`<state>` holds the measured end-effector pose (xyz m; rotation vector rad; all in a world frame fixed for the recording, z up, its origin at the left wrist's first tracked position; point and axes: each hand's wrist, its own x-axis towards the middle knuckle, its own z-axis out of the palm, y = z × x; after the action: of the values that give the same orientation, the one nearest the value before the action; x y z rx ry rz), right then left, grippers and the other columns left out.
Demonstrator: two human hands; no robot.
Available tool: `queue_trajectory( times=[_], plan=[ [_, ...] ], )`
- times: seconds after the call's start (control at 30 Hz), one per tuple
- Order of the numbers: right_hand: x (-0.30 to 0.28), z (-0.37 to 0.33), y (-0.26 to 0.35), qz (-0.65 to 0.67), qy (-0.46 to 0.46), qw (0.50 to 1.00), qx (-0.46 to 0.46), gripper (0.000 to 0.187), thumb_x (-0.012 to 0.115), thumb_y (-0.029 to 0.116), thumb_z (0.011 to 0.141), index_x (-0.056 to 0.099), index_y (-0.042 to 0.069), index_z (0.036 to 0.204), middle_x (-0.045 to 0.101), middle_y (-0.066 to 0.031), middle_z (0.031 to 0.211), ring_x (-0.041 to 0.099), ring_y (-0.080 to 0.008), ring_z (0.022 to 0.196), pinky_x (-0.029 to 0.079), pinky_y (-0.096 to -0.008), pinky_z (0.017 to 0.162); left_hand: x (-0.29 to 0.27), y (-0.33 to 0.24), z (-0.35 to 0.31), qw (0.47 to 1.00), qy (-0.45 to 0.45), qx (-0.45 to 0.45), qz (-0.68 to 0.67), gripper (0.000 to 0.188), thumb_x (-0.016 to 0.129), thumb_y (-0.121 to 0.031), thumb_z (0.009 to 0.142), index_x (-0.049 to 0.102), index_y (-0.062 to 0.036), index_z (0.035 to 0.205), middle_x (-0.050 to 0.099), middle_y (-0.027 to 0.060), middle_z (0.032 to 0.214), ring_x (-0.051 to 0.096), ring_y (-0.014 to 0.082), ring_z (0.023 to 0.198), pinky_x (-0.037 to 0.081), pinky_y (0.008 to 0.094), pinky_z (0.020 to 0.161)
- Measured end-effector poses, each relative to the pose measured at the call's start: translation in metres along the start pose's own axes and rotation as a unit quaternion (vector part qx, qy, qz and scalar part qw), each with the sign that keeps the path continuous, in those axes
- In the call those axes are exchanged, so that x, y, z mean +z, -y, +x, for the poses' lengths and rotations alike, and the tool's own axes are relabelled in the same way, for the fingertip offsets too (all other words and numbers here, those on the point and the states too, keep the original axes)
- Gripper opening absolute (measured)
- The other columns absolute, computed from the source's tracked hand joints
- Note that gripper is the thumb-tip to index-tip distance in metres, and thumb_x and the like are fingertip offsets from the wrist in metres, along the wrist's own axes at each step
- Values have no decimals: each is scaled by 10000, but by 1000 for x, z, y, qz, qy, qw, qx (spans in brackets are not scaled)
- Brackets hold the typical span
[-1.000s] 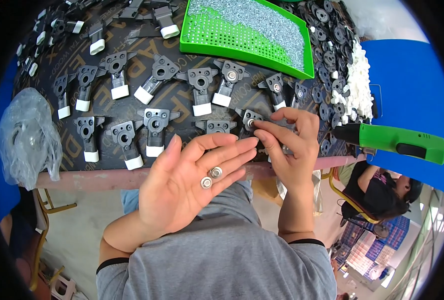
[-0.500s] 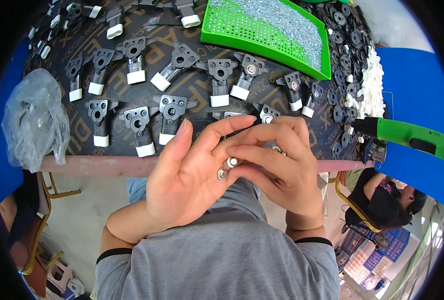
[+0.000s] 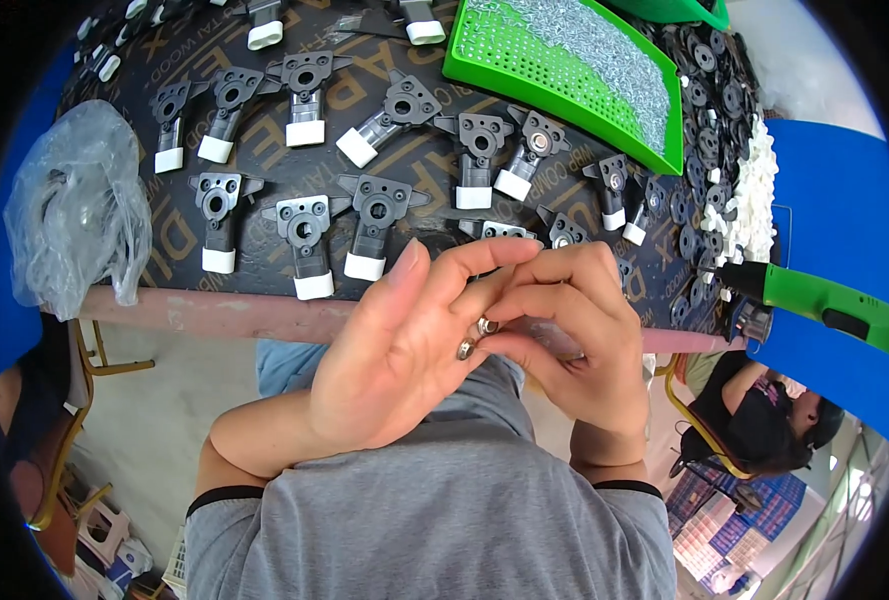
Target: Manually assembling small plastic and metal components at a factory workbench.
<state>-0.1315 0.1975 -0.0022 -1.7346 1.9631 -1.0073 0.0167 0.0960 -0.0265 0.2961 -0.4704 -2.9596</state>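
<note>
Holds the left hand unfurled, with palm up and fingers loosely extended, carrying two small round metal pieces side by side on the fingers. Bends the right hand over from the other side with fingers curled, with thumb and fingertips right at the metal pieces. Cannot tell from this angle whether gripping one of them or only touching. Has both hands at the pinkish front edge of a dark tabletop, partly overlapping in this view. Has black brackets with white ends laid out in loose rows beyond the hands and to the left, with bare round holes in many and shiny round inserts in a few toward the right. Shows farther back a green perforated tray, partly covered with small silvery pieces. Includes, right of the tray, many black round parts and, beside those, a pile of white parts. Shows a green-and-black handheld tool at the right, pointing left with a dark nose, before a blue panel. Has a crumpled clear plastic bag at the left end, draped over the edge. Wears a grey shirt.
</note>
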Motion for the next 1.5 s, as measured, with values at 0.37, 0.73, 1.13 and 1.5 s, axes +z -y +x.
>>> queue_trajectory(
  times=[0.37, 0.73, 1.13, 1.5],
  plan=[
    [2, 0, -4, 0, -11, 999, -34, 258, 837, 127, 622, 698, 73, 832, 644, -36, 894, 588, -221, 841, 439, -341, 762, -3, -2, 1, 998, -28, -14, -59, 785, 161, -609, 985, 273, 7, 1459, 422, 150, 1417, 445, 215, 1257, 318, 368, 1080],
    [0, -5, -11, 29, -59, 996, -62, 299, 842, 85, 613, 687, 51, 867, 667, -60, 920, 588, -221, 785, 462, -314, 684, -13, 6, -3, 997, -54, -45, 41, 338, 442, -171, 1031, 451, 26, 1305, 536, 109, 1262, 547, 161, 1177, 460, 341, 1013],
    [-1, -6, -13, 67, -72, 994, -49, 304, 854, 91, 619, 694, 50, 873, 685, -78, 922, 619, -217, 791, 469, -309, 687, -19, 12, -3, 992, -57, 10, 114, 272, 562, -57, 968, 501, 21, 1221, 611, 97, 1153, 586, 117, 1072, 476, 252, 901],
    [-1, -9, -16, 123, -59, 990, -36, 280, 843, 37, 638, 689, 32, 871, 694, -100, 959, 610, -206, 794, 474, -289, 663, -20, 12, -3, 986, -55, 31, 153, 248, 576, -28, 953, 501, 15, 1184, 642, 103, 1100, 603, 120, 1050, 476, 258, 903]
  ],
)
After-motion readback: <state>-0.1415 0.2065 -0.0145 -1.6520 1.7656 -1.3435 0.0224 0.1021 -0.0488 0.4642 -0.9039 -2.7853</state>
